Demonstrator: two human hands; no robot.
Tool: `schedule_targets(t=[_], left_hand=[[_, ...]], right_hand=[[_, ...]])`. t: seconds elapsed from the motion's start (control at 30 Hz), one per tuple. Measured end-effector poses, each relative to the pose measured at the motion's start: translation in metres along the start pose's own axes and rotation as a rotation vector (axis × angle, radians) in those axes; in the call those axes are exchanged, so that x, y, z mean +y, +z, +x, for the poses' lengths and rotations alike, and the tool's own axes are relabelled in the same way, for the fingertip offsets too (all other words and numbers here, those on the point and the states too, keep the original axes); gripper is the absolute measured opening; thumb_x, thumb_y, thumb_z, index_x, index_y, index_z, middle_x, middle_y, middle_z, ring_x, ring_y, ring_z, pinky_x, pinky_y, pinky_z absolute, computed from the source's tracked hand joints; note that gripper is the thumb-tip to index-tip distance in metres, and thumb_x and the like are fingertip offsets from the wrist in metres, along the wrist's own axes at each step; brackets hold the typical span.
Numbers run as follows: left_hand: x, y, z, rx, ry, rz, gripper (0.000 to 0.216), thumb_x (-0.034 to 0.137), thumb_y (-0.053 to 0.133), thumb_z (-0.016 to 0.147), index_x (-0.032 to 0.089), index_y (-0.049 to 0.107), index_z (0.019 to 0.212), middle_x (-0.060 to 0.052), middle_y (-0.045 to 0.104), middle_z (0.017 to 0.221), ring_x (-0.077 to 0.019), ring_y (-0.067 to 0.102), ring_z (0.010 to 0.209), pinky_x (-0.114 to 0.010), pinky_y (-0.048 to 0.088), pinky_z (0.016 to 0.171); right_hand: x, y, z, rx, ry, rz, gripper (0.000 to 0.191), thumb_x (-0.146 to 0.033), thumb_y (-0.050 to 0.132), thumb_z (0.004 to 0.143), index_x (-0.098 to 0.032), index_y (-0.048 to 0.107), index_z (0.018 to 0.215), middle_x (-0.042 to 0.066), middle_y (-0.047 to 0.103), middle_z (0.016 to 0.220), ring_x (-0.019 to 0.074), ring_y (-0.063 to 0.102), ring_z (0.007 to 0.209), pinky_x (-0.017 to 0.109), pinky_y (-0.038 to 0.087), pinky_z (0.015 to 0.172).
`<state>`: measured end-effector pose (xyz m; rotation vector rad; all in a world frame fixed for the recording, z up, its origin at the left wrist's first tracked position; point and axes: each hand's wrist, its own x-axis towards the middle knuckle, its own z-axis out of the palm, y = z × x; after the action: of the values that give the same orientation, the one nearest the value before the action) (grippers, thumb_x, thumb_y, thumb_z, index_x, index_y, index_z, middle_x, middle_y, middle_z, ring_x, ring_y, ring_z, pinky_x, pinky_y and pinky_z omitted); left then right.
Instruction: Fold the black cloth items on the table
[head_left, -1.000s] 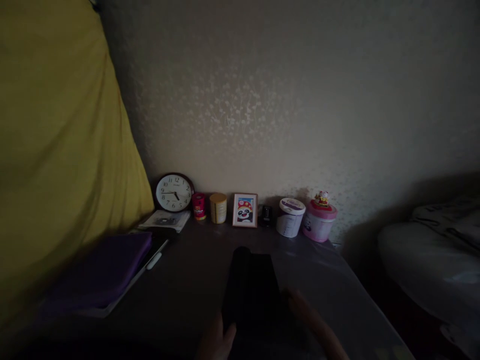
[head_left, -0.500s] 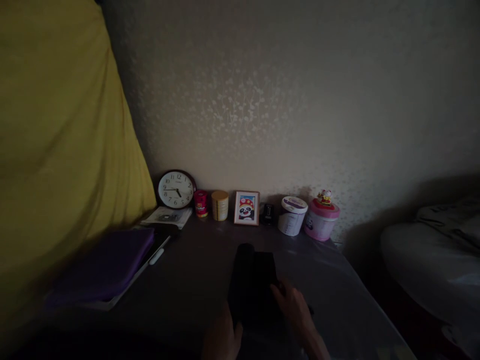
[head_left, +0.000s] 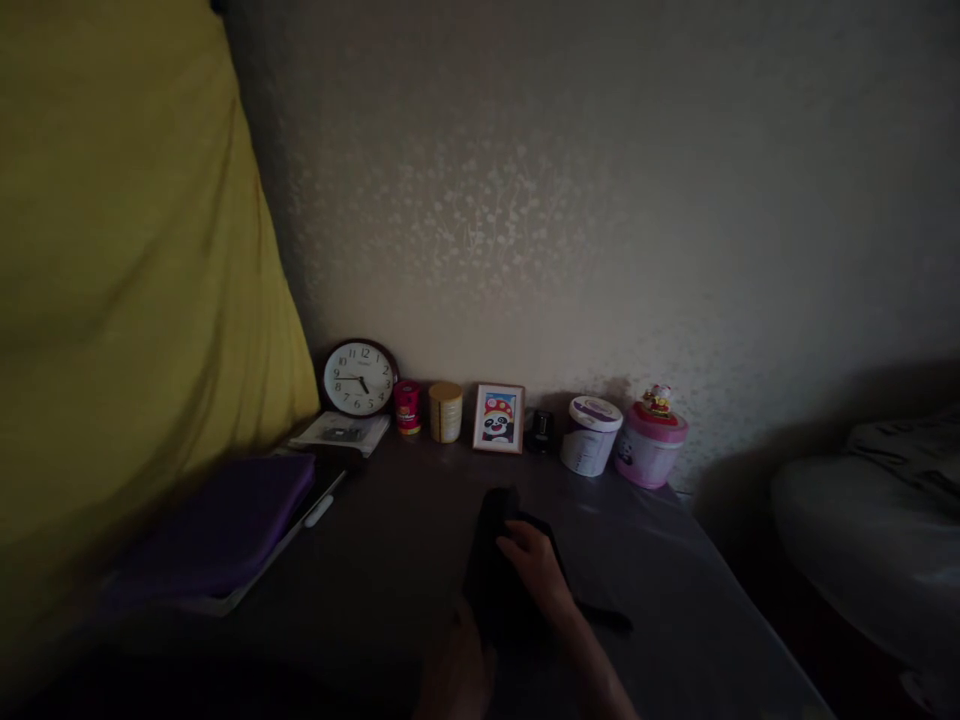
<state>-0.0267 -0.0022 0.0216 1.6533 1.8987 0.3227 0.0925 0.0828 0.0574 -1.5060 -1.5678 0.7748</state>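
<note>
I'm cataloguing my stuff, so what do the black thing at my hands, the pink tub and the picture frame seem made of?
Black thing: matte, perhaps fabric or soft plastic; little shine shows in the dim light.
Pink tub: probably smooth plastic or coated card, judging by its even, printed side.
Picture frame: maybe wood or plastic, its thin brownish border looking fairly dull.
</note>
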Motion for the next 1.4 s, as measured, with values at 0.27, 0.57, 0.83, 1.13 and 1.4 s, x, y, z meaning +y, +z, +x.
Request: schedule_targets(t=[0.27,0.57,0.83,1.13,1.4], left_hand=[[0.0,0.007,0.005,-0.014,-0.007,0.019,0.04,0.041,0.05,0.082,0.018,0.048,0.114,-0.007,0.053,0.114,-0.019,0.052,0.103,-0.041,0.041,0.089],[-0.009,0.012,0.008,0.0,0.101,0.064,0.047,0.043,0.047,0.082,0.016,0.044,0.121,-0.009,0.058,0.108,-0.0196,0.056,0.097,-0.041,0.042,0.087],[-0.018,0.004,0.0,0.15,0.304,0.158,0.055,0.024,0.041,0.075,0.015,0.039,0.129,-0.011,0.04,0.135,-0.0284,0.033,0.124,-0.043,0.027,0.102],[-0.016,0.029,0.016,0.286,0.401,0.193,0.054,0.019,0.044,0.072,0.025,0.044,0.125,-0.006,0.047,0.127,-0.0244,0.04,0.116,-0.039,0.031,0.098],[-0.02,0.042,0.024,0.364,0.31,0.319,0.054,0.009,0.041,0.075,0.023,0.043,0.127,-0.007,0.046,0.13,-0.0236,0.044,0.113,-0.037,0.035,0.096]], right_hand=[[0.002,0.042,0.012,-0.119,0.049,-0.093,0.03,-0.024,0.057,0.069,-0.013,0.064,0.096,0.007,0.068,0.086,0.0179,0.062,0.079,0.024,0.045,0.068],[-0.011,0.042,0.005,-0.206,-0.04,-0.426,0.023,-0.021,0.052,0.073,-0.014,0.063,0.091,0.006,0.068,0.08,0.0163,0.062,0.075,0.021,0.039,0.061],[-0.011,0.043,0.004,-0.339,-0.138,-0.554,0.024,-0.027,0.041,0.082,-0.02,0.064,0.082,0.003,0.069,0.082,0.0133,0.063,0.075,0.02,0.036,0.059],[-0.013,0.039,0.0,-0.419,-0.226,-0.565,0.024,-0.019,0.041,0.08,-0.02,0.065,0.083,0.003,0.069,0.085,0.0136,0.062,0.078,0.02,0.038,0.064],[0.009,0.018,-0.024,-0.189,-0.492,-0.22,0.027,-0.022,0.037,0.088,-0.023,0.063,0.096,0.002,0.066,0.095,0.0137,0.057,0.093,0.025,0.043,0.082]])
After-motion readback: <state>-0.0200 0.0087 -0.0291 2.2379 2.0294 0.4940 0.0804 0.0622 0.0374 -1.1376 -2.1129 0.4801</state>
